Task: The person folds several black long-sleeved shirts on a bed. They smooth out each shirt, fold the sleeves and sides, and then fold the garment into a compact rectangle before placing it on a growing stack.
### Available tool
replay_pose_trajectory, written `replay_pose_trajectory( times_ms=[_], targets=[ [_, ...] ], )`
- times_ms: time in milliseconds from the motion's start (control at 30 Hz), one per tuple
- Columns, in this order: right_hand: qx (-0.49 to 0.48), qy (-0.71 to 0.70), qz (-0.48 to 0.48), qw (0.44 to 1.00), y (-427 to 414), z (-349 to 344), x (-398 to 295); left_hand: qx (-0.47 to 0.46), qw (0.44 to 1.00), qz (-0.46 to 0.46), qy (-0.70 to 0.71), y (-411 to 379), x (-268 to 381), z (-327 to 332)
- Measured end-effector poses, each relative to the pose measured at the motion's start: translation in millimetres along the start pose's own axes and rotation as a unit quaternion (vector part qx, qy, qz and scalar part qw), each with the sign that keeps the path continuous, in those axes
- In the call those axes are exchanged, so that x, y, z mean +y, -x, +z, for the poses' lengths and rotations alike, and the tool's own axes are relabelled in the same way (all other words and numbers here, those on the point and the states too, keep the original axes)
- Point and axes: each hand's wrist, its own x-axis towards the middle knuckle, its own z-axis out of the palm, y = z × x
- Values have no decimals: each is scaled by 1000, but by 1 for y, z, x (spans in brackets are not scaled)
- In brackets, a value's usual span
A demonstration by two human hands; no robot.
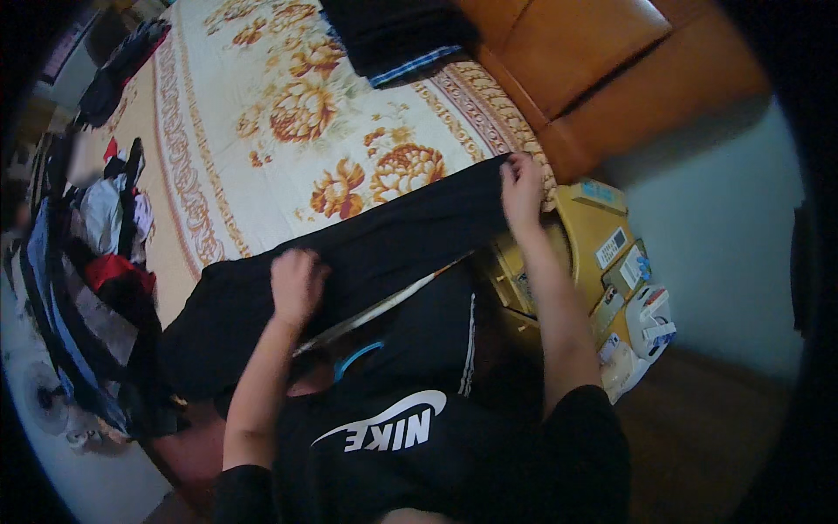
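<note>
A long black garment [393,226], likely trousers, lies stretched along the near edge of the bed in a folded strip. At its right end, my right hand [522,187] pinches the corner of the cloth. My left hand [298,285] is curled on the fabric farther left, its fingers closed on the cloth and partly hidden behind the knuckles. Beyond the left hand the garment widens and hangs over the bed's edge. Under it shows the cream bed cover [255,157] with brown flowers.
A folded dark stack with a blue plaid edge [419,64] lies by the brown headboard [589,52]. At right is a yellow bedside cabinet [582,229] with boxes and a white plastic container [651,321]. Clothes [105,216] are heaped at left, near a fan [46,396].
</note>
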Motion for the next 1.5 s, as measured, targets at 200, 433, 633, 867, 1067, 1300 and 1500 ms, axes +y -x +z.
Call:
replay_pose_trajectory(
  times_ms=[200, 433, 633, 867, 1067, 1300, 1500],
  targets=[
    [-271, 15, -361, 892, 139, 33, -70, 0, 999, 7, -53, 66, 9, 21],
    [-306, 40, -430, 848, 135, 29, -70, -132, 988, 76, -3, 87, -2, 1],
    [-404, 45, -401, 821, 129, 14, -67, -114, 992, 35, 45, 88, -1, 2],
    [-199, 102, -307, 925, 37, 34, -46, 8, 991, -83, -106, 28, -82, -22],
    [-307, 156, -377, 860, 28, 61, -59, -231, 965, -112, -57, 12, -128, -56],
    [-273, 160, -340, 886, 29, 74, -70, -135, 950, -255, 117, 13, -165, -72],
    [-219, 144, -314, 913, 38, 81, -54, -33, 978, -204, -30, 30, -172, -46]
  ],
)
